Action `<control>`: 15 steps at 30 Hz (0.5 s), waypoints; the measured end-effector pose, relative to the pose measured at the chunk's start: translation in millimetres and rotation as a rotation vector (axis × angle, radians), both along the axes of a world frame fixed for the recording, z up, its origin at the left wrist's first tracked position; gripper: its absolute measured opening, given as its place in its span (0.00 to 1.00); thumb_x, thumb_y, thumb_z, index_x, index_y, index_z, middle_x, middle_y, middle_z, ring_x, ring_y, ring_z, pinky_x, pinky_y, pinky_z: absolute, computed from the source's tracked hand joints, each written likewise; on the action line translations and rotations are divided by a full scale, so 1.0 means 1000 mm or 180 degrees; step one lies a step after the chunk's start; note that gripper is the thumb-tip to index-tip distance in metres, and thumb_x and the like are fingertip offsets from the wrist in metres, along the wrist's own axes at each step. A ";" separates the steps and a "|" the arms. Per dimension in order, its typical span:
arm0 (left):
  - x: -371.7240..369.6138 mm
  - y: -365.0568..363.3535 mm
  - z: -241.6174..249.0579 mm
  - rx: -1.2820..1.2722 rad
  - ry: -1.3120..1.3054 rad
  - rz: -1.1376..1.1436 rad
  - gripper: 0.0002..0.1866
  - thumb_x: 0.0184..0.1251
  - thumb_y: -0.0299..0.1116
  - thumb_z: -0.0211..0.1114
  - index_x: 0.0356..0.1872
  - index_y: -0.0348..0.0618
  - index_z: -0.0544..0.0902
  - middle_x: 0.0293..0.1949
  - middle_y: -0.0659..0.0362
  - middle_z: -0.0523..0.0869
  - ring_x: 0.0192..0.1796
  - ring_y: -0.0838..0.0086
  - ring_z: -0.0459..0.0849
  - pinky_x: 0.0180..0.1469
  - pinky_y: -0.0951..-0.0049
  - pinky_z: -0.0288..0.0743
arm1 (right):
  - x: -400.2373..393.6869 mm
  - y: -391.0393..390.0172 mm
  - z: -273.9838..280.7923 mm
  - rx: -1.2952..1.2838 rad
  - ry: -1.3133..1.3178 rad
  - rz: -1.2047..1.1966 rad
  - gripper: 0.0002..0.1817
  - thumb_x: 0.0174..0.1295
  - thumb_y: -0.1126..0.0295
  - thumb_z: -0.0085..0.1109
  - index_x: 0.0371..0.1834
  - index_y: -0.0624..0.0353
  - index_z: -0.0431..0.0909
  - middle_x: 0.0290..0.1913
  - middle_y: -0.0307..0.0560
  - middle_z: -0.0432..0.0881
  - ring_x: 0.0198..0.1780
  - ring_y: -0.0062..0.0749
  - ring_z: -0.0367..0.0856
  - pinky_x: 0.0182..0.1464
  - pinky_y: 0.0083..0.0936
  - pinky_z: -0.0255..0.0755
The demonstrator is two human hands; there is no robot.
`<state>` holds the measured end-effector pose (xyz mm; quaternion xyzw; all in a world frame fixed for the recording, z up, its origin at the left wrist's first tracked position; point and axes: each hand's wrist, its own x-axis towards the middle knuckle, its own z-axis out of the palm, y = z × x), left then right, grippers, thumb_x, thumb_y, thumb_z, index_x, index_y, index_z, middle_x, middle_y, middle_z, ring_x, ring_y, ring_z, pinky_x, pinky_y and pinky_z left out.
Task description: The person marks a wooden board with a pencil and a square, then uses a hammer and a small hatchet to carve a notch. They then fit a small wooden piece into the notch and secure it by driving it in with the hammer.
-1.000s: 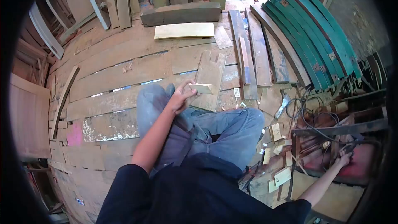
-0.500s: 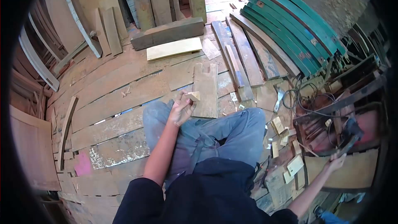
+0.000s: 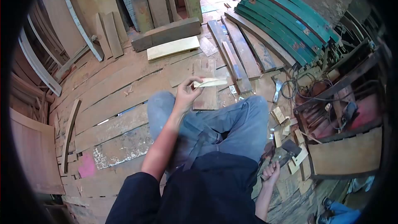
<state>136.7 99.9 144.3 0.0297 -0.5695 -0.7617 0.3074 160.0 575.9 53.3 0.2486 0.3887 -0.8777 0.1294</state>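
One pale wood piece [image 3: 212,82], pinched in the left hand [image 3: 187,94], hovers above the flat board [image 3: 206,101] on the floor [image 3: 143,84], tip poking past the board's right edge; over to the right hand [image 3: 271,172], clenched round a dark tool [image 3: 289,149], just beside pale wood scraps [image 3: 301,156]!

A dark navy shirt [image 3: 207,186] with short sleeves [image 3: 137,195] — faded blue-grey trousers [image 3: 246,120].

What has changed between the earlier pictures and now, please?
The right-hand grip has carried the dark-headed tool from the dark frame inward, beside the right leg. The left-hand grip still holds the pale wood piece; the green curved pieces stayed in place.
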 end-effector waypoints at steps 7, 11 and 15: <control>-0.002 0.030 0.067 -0.0605 0.0114 0.0135 0.15 0.61 0.18 0.68 0.48 0.40 0.80 0.52 0.56 0.83 0.57 0.75 0.79 0.61 0.73 0.71 | -0.019 -0.008 0.055 0.0684 0.0740 0.0364 0.21 0.74 0.51 0.50 0.28 0.52 0.63 0.14 0.30 0.55 0.09 0.17 0.53 0.11 0.19 0.50; -0.014 0.021 0.076 -0.1100 0.0103 0.0237 0.19 0.57 0.19 0.71 0.50 0.41 0.79 0.49 0.56 0.82 0.58 0.72 0.78 0.64 0.70 0.68 | -0.035 -0.043 0.080 0.0706 0.1230 0.0424 0.22 0.77 0.52 0.45 0.25 0.51 0.62 0.12 0.32 0.55 0.09 0.19 0.50 0.13 0.21 0.51; -0.037 -0.013 0.049 -0.1504 -0.0010 0.0507 0.15 0.55 0.19 0.72 0.44 0.38 0.82 0.51 0.56 0.81 0.58 0.72 0.78 0.63 0.72 0.67 | -0.054 -0.084 0.084 -0.0401 0.1465 0.1360 0.25 0.77 0.58 0.40 0.16 0.48 0.57 0.10 0.32 0.54 0.09 0.20 0.48 0.14 0.23 0.51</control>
